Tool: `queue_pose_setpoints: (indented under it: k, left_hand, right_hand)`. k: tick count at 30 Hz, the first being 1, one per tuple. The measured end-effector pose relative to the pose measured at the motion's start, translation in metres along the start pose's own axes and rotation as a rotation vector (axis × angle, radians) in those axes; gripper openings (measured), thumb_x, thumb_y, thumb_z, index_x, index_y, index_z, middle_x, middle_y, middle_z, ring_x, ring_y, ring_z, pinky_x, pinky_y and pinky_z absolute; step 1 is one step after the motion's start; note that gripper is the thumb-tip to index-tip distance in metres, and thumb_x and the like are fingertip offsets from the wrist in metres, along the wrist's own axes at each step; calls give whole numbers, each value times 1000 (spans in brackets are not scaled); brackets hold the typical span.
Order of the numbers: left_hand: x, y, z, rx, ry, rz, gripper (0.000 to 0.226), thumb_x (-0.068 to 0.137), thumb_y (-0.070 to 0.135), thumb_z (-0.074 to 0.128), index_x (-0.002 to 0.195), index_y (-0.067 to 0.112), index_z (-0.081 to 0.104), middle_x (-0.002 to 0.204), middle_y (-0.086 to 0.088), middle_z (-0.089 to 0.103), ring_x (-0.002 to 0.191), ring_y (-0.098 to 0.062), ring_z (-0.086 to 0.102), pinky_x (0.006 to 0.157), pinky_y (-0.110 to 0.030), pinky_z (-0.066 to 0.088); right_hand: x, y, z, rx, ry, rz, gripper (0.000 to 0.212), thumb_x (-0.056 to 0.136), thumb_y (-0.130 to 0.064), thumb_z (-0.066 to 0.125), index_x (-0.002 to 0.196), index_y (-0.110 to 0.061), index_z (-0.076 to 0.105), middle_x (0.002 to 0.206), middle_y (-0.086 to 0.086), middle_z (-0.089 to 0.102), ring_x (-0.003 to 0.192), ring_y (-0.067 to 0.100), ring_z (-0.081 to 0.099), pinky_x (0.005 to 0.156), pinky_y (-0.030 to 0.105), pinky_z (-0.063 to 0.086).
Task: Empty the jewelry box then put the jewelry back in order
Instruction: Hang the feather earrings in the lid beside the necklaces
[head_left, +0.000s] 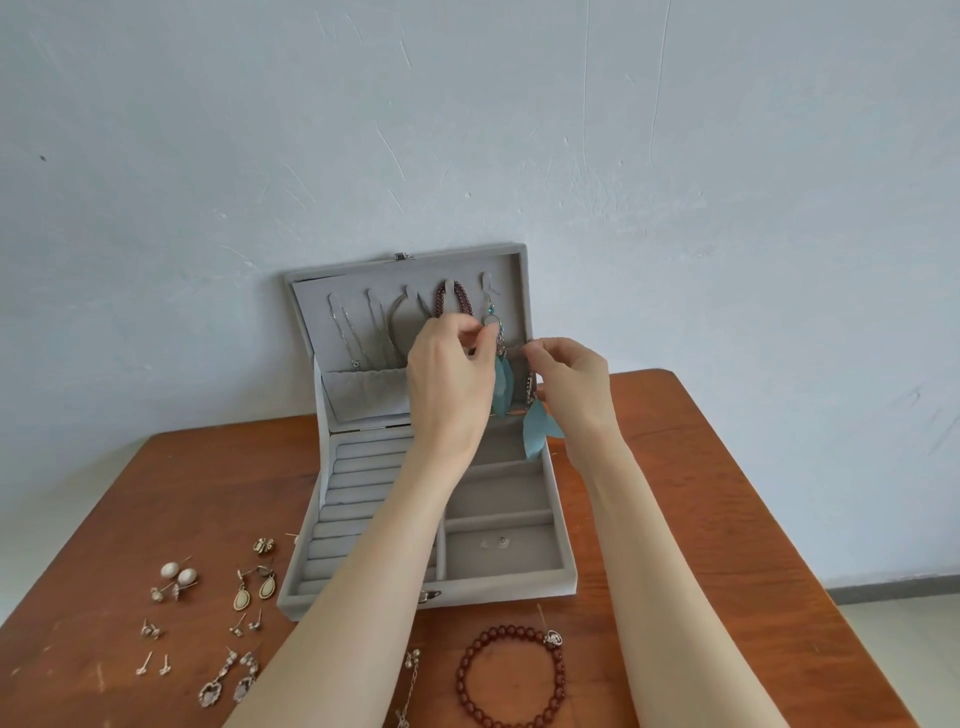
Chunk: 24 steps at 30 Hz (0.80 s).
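Both hands are raised in front of the open lid of the jewelry box (423, 519). The left hand (449, 379) has its fingertips curled together, pinching the feather earring (501, 382) that hangs from a hook in the lid. The right hand (569, 387) is just to the right of it, the two hands close but apart, its fingers pinching the chain of a second feather earring (537, 428), whose blue feather dangles over the right edge of the box.

In the lid, left of the hands, a dark purple beaded bracelet (454, 301) hangs from a hook, then a thin bangle (400, 317) and two fine chain necklaces (353, 332), above a gathered pocket (363, 392). The grey velvet box stands at the far middle of the wooden bench (727, 519), its lid leaning back against the pale wall (467, 130). Its base has ring rolls on the left and open compartments on the right; the nearest right compartment holds a couple of tiny pieces too small to identify.

On the bench, near left, lie pearl stud earrings (178, 573), cream drop earrings (254, 592), several small studs (150, 630) and a pair of silver drop earrings (228, 680). Near the front edge of the box, a red beaded bracelet (511, 675) lies flat, with a thin chain (410, 686) to its left.
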<state>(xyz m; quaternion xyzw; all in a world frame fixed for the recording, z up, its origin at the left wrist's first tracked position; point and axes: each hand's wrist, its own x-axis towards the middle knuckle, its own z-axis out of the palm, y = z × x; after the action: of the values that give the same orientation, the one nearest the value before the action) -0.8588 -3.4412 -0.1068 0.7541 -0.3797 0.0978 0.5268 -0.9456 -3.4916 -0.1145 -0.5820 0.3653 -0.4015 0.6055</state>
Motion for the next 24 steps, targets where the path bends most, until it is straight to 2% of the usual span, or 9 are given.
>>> queue_pose_setpoints:
  k: [3,5,7,11,14,19,22,24]
  left_hand:
    - [0,-1,3,127,-36,-19,32,83,39,63,85,7,65,83,-8,64,83,-24,58,71,-33,46]
    - [2,2,5,258,-49,-22,38,82,45,61,82,7,63,83,-8,63,85,-26,57,63,-31,39]
    - [2,7,7,360,-72,-26,39,82,47,61,87,8,63,91,-9,61,91,-27,56,64,-31,35]
    - [-2,15,4,441,-96,-13,37,87,36,56,101,3,59,104,-14,60,99,-31,54,75,-38,43]
    - [-7,15,2,479,-118,26,28,89,25,52,105,2,55,105,-16,58,100,-32,54,74,-38,44]
    - [-13,1,-6,456,-114,92,22,89,17,49,100,1,59,100,-16,56,97,-31,52,73,-37,43]
    - [-13,-7,-14,411,-103,158,21,92,16,49,94,-1,61,92,-17,59,92,-32,51,72,-36,39]
    - [-11,-13,-22,422,-79,264,18,91,14,53,87,0,63,81,-17,63,82,-33,52,68,-38,40]
  right_hand:
    - [3,2,3,-183,96,-99,20,94,-18,46,99,-8,63,95,2,63,85,13,55,76,25,40]
    - [4,3,3,-248,148,-172,18,95,-15,44,98,-8,60,101,4,62,88,14,54,76,24,38]
    - [3,3,2,-258,176,-223,15,94,-12,43,94,-10,58,97,3,62,88,15,54,75,23,36]
    - [0,1,2,-237,224,-330,13,94,-10,42,88,-15,51,87,2,63,81,13,53,70,22,37]
    - [-3,0,5,-233,195,-404,13,95,-9,40,88,-15,49,80,-2,62,75,15,55,69,25,40]
    - [-3,3,10,-312,85,-467,13,97,-9,39,90,-15,49,95,2,67,78,22,55,73,35,44]
    - [-2,8,13,-417,27,-504,15,97,-8,38,95,-6,53,99,6,67,92,26,51,75,29,37]
    - [-1,9,14,-469,1,-503,17,96,-6,37,95,-4,53,98,7,65,95,26,46,73,28,33]
